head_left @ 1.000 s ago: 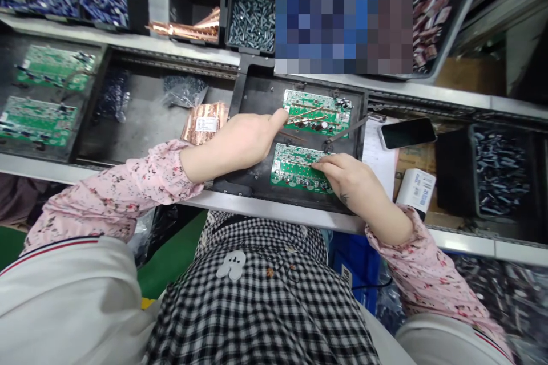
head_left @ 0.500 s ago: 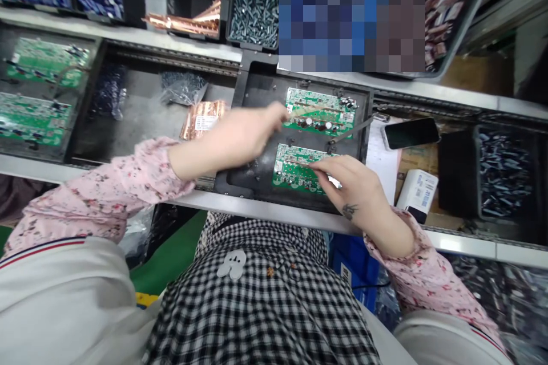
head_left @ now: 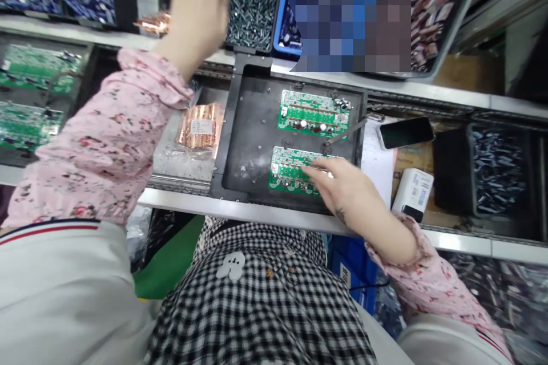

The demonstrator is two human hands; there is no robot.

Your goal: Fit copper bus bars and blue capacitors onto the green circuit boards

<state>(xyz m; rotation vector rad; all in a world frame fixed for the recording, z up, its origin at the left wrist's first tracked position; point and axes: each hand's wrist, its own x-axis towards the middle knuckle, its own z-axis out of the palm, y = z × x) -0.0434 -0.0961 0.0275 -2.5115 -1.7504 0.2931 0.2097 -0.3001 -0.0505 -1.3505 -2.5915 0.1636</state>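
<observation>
Near board point(head_left: 291, 169): green, populated, lying flat in the near half of a black tray point(head_left: 246, 131); its right end is hidden under the right hand.
Right hand point(head_left: 349, 188): at the near board, thumb and forefinger drawn close together over its middle; whether they are clamped on a part cannot be told.
Far board point(head_left: 314, 117): green, in the same tray, beyond the near board and apart from it. Thin brown strips point(head_left: 317, 109) run lengthwise; dark and white round parts along its near side.
Bar point(head_left: 349, 130): dark, slanting over the tray from its right edge to between the boards.
Left hand point(head_left: 199, 14): raised over the bins, blurred, cut by the upper edge of view; whether the fingers are apart or together cannot be told. Nearest items: copper ends point(head_left: 156, 23), left of the wrist, and a bin of dark parts point(head_left: 250, 20), right.
Copper pack point(head_left: 200, 126): bagged, labelled, left of the tray.
Phone point(head_left: 406, 132) and white box point(head_left: 414, 189): right of the tray.
Step in hand, as judged: fingertip work on the near board, left hand away at the bins.
Next move, as judged: calls for a steady pinch and clear sight of the board's holes.
</observation>
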